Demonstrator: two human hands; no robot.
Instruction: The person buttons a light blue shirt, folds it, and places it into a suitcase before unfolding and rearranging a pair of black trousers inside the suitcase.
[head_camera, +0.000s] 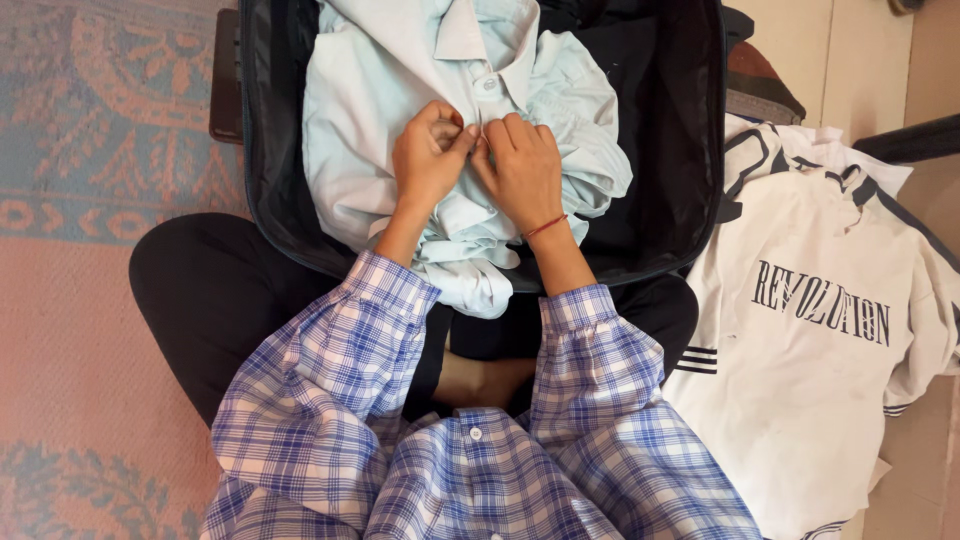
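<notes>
While a patterned rug (90, 150) covers the floor, the left hand (430, 155) and right hand (522, 168) pinch the pale blue shirt (380, 100) lying in the open black suitcase (670, 130); a white shirt (810, 340) lies beside it.

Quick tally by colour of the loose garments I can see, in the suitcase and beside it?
Pale blue shirts: 1, the collared shirt in the black suitcase, under the left hand and right hand
White shirts: 1, the white shirt with dark stripes on the floor beside it
Total: 2
</notes>
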